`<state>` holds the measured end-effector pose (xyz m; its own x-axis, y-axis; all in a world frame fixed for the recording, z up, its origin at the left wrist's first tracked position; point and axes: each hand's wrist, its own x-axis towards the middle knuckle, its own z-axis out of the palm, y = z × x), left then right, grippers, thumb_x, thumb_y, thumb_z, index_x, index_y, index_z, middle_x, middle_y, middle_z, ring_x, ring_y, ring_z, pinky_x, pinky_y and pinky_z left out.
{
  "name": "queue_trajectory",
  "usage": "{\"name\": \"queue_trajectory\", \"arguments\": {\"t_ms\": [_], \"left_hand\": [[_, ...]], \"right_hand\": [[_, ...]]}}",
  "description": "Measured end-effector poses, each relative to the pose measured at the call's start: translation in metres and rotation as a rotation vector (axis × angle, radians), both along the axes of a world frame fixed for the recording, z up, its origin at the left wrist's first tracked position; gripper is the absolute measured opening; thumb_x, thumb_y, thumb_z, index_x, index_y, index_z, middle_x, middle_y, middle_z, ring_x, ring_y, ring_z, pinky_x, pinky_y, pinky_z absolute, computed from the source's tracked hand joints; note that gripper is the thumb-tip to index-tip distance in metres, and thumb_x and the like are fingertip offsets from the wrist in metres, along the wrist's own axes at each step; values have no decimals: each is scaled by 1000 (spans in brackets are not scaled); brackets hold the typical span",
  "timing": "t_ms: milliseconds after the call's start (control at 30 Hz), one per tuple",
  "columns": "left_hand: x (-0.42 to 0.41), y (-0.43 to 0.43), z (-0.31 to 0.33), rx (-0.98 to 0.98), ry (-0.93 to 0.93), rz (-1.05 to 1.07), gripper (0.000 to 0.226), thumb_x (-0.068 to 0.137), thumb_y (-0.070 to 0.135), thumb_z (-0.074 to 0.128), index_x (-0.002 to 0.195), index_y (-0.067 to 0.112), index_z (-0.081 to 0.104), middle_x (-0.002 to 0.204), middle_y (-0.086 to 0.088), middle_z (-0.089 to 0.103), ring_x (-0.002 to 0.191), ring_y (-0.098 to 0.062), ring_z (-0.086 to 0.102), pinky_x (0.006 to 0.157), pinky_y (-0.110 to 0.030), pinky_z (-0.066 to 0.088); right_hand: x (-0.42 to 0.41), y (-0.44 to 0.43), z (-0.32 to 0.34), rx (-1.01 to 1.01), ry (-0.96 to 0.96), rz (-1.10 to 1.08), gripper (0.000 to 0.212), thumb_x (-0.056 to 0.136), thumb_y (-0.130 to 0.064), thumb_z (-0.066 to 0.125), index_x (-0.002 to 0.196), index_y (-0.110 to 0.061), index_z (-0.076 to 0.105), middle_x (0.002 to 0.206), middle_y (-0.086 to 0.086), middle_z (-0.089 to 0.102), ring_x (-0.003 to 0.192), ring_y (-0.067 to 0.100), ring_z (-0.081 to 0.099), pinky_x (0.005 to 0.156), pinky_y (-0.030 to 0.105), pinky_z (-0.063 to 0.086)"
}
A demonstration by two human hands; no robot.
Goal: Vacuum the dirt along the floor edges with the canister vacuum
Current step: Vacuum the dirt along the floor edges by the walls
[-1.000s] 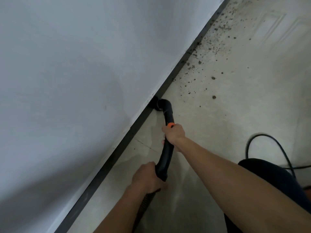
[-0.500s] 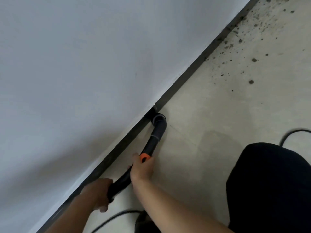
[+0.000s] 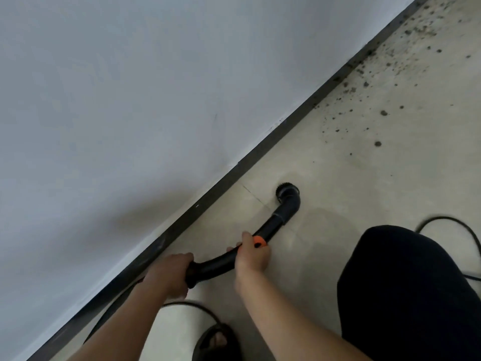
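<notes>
- Pale floor tiles (image 3: 338, 173) meet a white wall (image 3: 130, 100) along a dark baseboard (image 3: 260, 149), which runs diagonally from the bottom left to the top right.
- Dirt crumbs (image 3: 383, 113) lie scattered on the floor at the upper right. They are thickest close to the baseboard and well apart from the nozzle.
- The curved black vacuum tube (image 3: 216, 264) is held low over the floor. Its round brush nozzle (image 3: 285, 189) is down at the floor, near the baseboard but apart from it.
- The left hand (image 3: 169, 277) grips the rear end of the tube, with its fingers (image 3: 182, 259) clenched round it.
- The right hand (image 3: 251, 259) grasps the tube further forward, just behind an orange collar (image 3: 259, 241), and its fingers (image 3: 247, 237) wrap over the top.
- A black cable (image 3: 453, 222) curves on the floor behind a knee in dark cloth (image 3: 406, 282).
- A dark sandal (image 3: 216, 340) shows at the bottom edge.
</notes>
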<state>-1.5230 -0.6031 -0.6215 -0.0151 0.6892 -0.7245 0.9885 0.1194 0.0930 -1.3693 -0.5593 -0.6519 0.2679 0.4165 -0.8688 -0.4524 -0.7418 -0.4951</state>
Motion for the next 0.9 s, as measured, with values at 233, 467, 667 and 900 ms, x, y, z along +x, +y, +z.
{"name": "queue_trajectory", "arguments": {"t_ms": [233,467,667,900], "left_hand": [[80,84,4,111,-195,46,38,61,29,75,89,30,49,86,6,58,78,-15,57,63,-27,44],[155,131,10,40,-173,-97,42,64,25,76,97,25,50,95,4,59,86,-17,58,70,-28,46],[174,152,0,89,-44,-391,26,78,23,64,93,26,43,100,2,56,89,-19,57,72,-28,45],[170,171,-11,-66,-86,-381,21,77,18,65,89,24,48,85,5,53,82,-16,54,60,-21,38]], "right_hand": [[87,105,11,56,-72,3,16,91,-21,61,98,-8,55,72,10,59,43,19,59,53,31,55],[164,128,18,23,-122,-74,24,89,-26,59,101,-7,52,83,13,65,57,29,67,65,40,61],[177,79,14,-102,-113,-420,30,95,-23,59,113,-5,43,78,6,56,63,21,58,72,36,50],[164,83,8,-30,-158,-396,35,96,-27,56,119,-7,39,89,3,53,74,19,52,65,31,39]]}}
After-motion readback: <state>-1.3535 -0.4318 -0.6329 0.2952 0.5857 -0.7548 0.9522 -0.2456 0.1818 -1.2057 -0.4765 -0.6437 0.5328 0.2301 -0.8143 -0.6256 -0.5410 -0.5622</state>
